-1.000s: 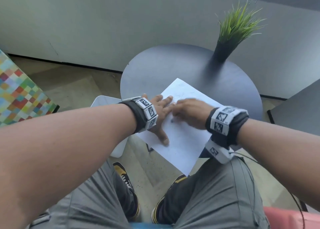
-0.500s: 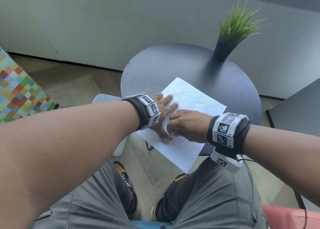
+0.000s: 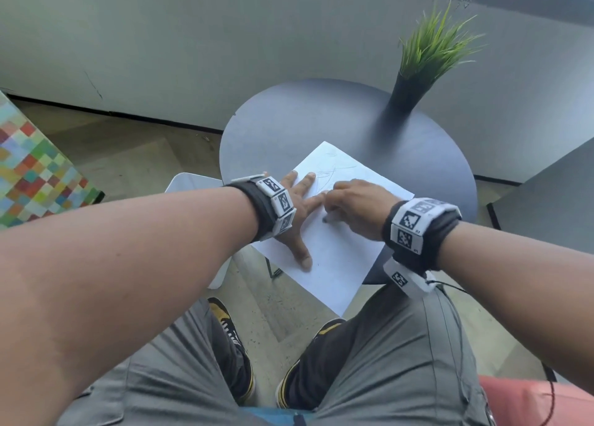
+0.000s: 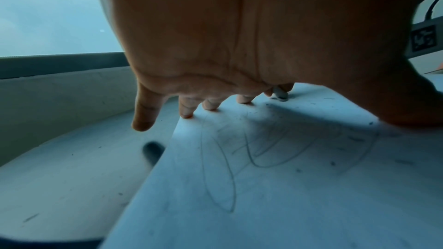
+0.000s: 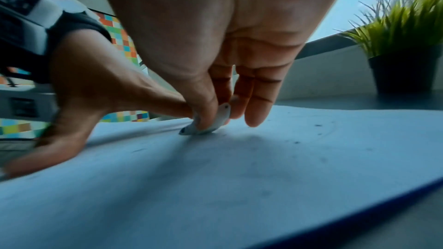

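Left hand: my left hand (image 3: 297,213) lies flat with straight, spread fingers, pressing down on the paper (image 3: 340,264). Its little finger sits off the sheet's edge.
Right hand: my right hand (image 3: 356,210) pinches a small white eraser (image 5: 221,115) between thumb and fingers. The eraser's lower end touches the sheet just beside the left index finger.
Paper's place: it is under both hands on the round table (image 3: 289,129). The corner below my left thumb hangs out past the table rim.
Risk, crease: if I rub toward the left hand, the sheet could buckle between the eraser and my holding fingers, because there is almost no gap there.
Risk, slip: the overhanging corner has no support, so if the left palm eases off, the paper could swivel or slide toward my lap.
Risk, smear: the eraser's ends look dark, possibly with graphite, though the wrist view is too blurred to be sure. A dirty edge would smudge the sheet rather than lift the pencil lines (image 4: 251,154).
Risk, tear: hard strokes in one spot could thin the paper.
Count: two hands, one eraser, one sheet of paper, one table, and one potted plant (image 3: 434,49) well beyond the right hand.
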Tool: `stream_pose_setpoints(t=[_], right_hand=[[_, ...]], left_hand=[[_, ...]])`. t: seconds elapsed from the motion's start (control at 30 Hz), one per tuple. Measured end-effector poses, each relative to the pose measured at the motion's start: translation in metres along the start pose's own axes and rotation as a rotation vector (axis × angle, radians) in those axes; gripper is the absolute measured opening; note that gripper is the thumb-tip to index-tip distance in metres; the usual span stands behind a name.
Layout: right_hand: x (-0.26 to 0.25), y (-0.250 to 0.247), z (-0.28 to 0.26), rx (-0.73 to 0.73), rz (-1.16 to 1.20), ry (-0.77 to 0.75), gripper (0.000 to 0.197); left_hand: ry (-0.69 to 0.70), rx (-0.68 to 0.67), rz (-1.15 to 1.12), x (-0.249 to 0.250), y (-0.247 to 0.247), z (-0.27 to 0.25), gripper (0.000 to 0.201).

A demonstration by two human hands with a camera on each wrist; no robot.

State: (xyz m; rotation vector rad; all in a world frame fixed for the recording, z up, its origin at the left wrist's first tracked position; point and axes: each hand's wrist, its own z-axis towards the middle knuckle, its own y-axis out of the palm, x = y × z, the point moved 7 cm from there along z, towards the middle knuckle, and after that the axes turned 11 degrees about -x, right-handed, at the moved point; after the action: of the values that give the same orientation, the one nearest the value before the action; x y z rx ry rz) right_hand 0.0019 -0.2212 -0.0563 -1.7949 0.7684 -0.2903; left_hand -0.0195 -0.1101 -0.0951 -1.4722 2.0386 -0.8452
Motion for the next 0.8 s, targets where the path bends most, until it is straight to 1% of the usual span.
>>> stream_pose_setpoints(t=[0.03, 0.1, 0.13, 0.17, 0.23, 0.27, 0.3, 0.33, 0.37, 0.4, 0.43, 0.47, 0.5, 0.57, 0.6, 0.63, 0.7, 0.73, 0.77, 0.8], right_hand=[[-0.013, 0.004, -0.002, 0.004, 0.006, -0.059, 0.006], [-0.048, 0.022, -0.008, -0.113, -0.028, -0.233, 0.011], [-0.05, 0.025, -0.008, -0.163, -0.049, -0.246, 0.01], [-0.041, 0.02, -0.003, -0.17, -0.041, -0.192, 0.01], [-0.008, 0.001, 0.007, -0.072, -0.029, -0.013, 0.007], [0.004, -0.003, 0.009, -0.038, -0.03, 0.048, 0.009], [0.003, -0.001, 0.008, -0.012, -0.027, 0.043, 0.01], [-0.008, 0.004, 0.006, -0.019, -0.031, -0.009, 0.008], [-0.026, 0.011, 0.004, -0.059, -0.037, -0.1, 0.007], [-0.042, 0.021, -0.002, -0.121, -0.052, -0.201, 0.009], [-0.047, 0.026, -0.005, -0.172, -0.068, -0.251, 0.011], [-0.041, 0.021, -0.004, -0.185, -0.058, -0.214, 0.011], [-0.026, 0.012, -0.001, -0.15, -0.048, -0.13, 0.009], [-0.003, -0.002, 0.001, -0.046, -0.025, 0.003, 0.013], [-0.003, -0.001, -0.001, -0.039, -0.018, 0.009, 0.015], [-0.014, 0.004, -0.002, -0.067, -0.034, -0.034, 0.013], [-0.045, 0.022, -0.008, -0.168, -0.092, -0.184, 0.011], [-0.049, 0.028, -0.01, -0.207, -0.086, -0.2, 0.011], [-0.042, 0.024, -0.008, -0.195, -0.047, -0.151, 0.012], [-0.027, 0.017, -0.003, -0.153, 0.015, -0.052, 0.011]], left_hand=[[-0.002, -0.003, 0.003, 0.0, 0.001, 0.001, 0.152], [-0.014, -0.01, 0.014, -0.001, 0.003, 0.001, 0.154], [-0.014, -0.01, 0.017, -0.001, 0.003, 0.002, 0.154], [-0.01, -0.01, 0.015, -0.002, 0.002, 0.002, 0.154], [0.003, -0.006, 0.008, -0.001, 0.001, 0.001, 0.151], [0.004, -0.005, 0.006, -0.001, 0.002, 0.0, 0.15], [0.004, -0.005, 0.004, -0.001, 0.002, 0.0, 0.149], [0.001, -0.008, 0.003, -0.001, 0.003, 0.0, 0.15], [-0.002, -0.014, 0.004, -0.002, 0.003, 0.0, 0.152], [-0.006, -0.019, 0.006, -0.001, 0.004, 0.0, 0.153], [-0.008, -0.018, 0.009, -0.002, 0.003, 0.001, 0.154], [-0.008, -0.016, 0.011, -0.002, 0.002, 0.001, 0.154], [-0.004, -0.015, 0.012, -0.002, 0.002, 0.0, 0.153], [0.003, -0.007, 0.009, -0.001, 0.001, 0.0, 0.151], [0.003, -0.008, 0.008, -0.002, 0.002, 0.0, 0.15], [0.0, -0.011, 0.009, -0.002, 0.003, 0.0, 0.151], [-0.007, -0.015, 0.016, -0.002, 0.004, 0.0, 0.153], [-0.007, -0.012, 0.02, -0.001, 0.003, 0.001, 0.153], [-0.006, -0.009, 0.021, -0.001, 0.003, 0.001, 0.153], [-0.004, -0.005, 0.021, -0.001, 0.002, 0.001, 0.152]])
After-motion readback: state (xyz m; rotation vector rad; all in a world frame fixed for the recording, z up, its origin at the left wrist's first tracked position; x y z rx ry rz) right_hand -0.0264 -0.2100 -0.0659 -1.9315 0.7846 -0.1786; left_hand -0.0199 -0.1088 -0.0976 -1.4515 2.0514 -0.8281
